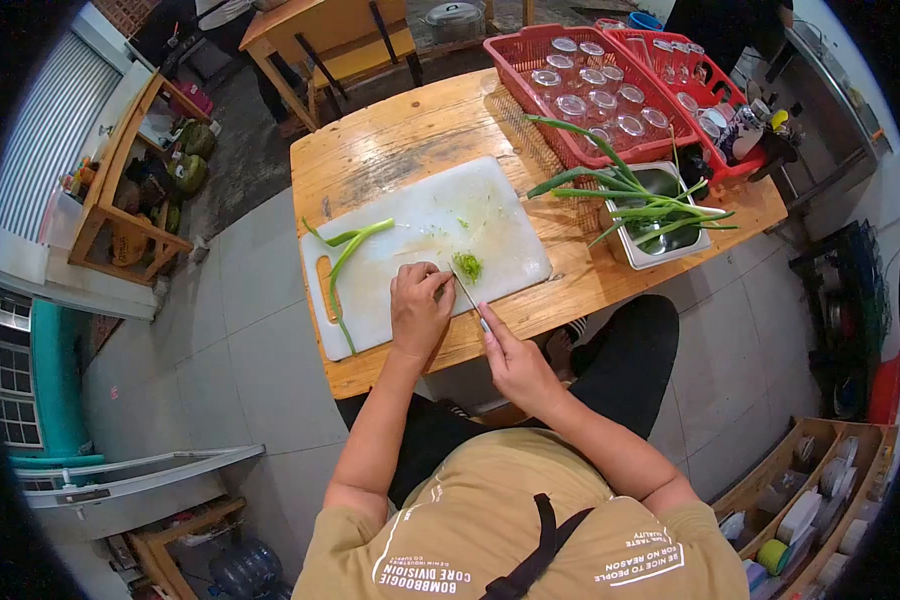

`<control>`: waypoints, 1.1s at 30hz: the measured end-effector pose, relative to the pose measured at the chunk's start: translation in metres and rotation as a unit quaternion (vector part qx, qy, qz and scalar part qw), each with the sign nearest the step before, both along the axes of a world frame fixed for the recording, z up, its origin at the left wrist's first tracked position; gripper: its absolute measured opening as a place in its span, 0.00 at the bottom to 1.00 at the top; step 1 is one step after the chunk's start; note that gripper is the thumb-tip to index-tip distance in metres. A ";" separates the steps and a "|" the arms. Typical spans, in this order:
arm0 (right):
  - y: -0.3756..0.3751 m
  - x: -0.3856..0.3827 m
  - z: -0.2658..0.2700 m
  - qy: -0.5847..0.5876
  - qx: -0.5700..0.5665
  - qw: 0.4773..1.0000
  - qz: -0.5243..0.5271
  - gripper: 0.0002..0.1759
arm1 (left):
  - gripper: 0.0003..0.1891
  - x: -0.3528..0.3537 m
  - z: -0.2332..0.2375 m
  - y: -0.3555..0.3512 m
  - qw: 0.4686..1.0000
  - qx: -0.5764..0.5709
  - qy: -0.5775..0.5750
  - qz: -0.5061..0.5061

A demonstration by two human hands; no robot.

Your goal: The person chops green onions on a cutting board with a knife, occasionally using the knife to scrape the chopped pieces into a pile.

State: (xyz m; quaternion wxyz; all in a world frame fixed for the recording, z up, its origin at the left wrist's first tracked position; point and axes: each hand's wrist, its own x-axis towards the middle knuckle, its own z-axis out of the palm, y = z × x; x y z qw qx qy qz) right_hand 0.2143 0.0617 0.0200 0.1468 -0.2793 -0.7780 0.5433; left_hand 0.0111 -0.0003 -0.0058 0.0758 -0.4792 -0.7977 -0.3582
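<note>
A white cutting board point(440, 205) lies at an angle on the wooden table. My right hand point(520, 370) is closed around the handle of a knife point(466, 289), whose blade points up and left over the board. Just left of the blade, my left hand point(420, 303) is curled with its fingertips down on the board; whatever lies under the fingers is hidden. Beside the knife tip sits a small heap of chopped green onion point(467, 266), with small bits scattered beyond it. A whole green onion point(348, 257) stretches along the board's left side, across the handle slot.
At the table's right stands a metal container point(660, 258) with long green onions point(635, 190) over its rim. Behind it, red crates point(530, 125) hold upturned glasses. The wooden table point(370, 140) extends beyond the board. Shelves point(130, 215) stand at left.
</note>
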 end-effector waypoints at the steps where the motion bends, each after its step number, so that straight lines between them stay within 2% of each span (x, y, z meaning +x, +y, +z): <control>1: -0.002 0.000 -0.004 -0.011 0.024 1.000 0.001 0.30 | 0.05 0.000 0.000 0.000 1.000 -0.002 -0.002 -0.002; 6: -0.003 -0.013 -0.011 -0.017 0.064 0.998 -0.004 0.31 | 0.05 -0.001 0.002 0.000 1.000 -0.010 -0.005 -0.011; 8: 0.003 -0.020 -0.005 -0.058 0.051 0.997 0.009 0.32 | 0.06 0.000 0.006 0.000 1.000 -0.008 -0.009 -0.007; 12: -0.005 -0.003 -0.002 -0.021 0.069 0.997 0.004 0.31 | 0.05 0.000 0.001 0.000 1.000 -0.001 -0.011 0.002; 14: -0.009 0.005 0.005 -0.089 0.081 0.993 0.011 0.30 | 0.05 0.003 0.000 -0.002 1.000 -0.005 -0.013 0.007; 17: -0.008 -0.007 -0.016 -0.033 0.121 0.992 -0.014 0.31 | 0.05 0.003 -0.003 -0.002 1.000 0.003 0.001 0.001; 20: 0.000 -0.022 -0.008 -0.071 0.126 0.989 -0.008 0.31 | 0.05 0.006 0.002 -0.004 1.000 -0.003 0.012 0.004; 24: 0.005 -0.014 -0.013 -0.043 0.117 0.992 -0.005 0.31 | 0.05 0.008 0.002 -0.008 1.000 0.001 0.024 0.008; 29: 0.009 -0.002 -0.003 -0.026 0.015 0.999 -0.011 0.29 | 0.06 0.005 0.001 0.001 0.999 -0.009 0.040 -0.006; 33: 0.006 -0.001 0.001 0.002 -0.016 1.000 -0.012 0.30 | 0.05 0.004 0.002 0.005 0.999 -0.004 0.050 -0.007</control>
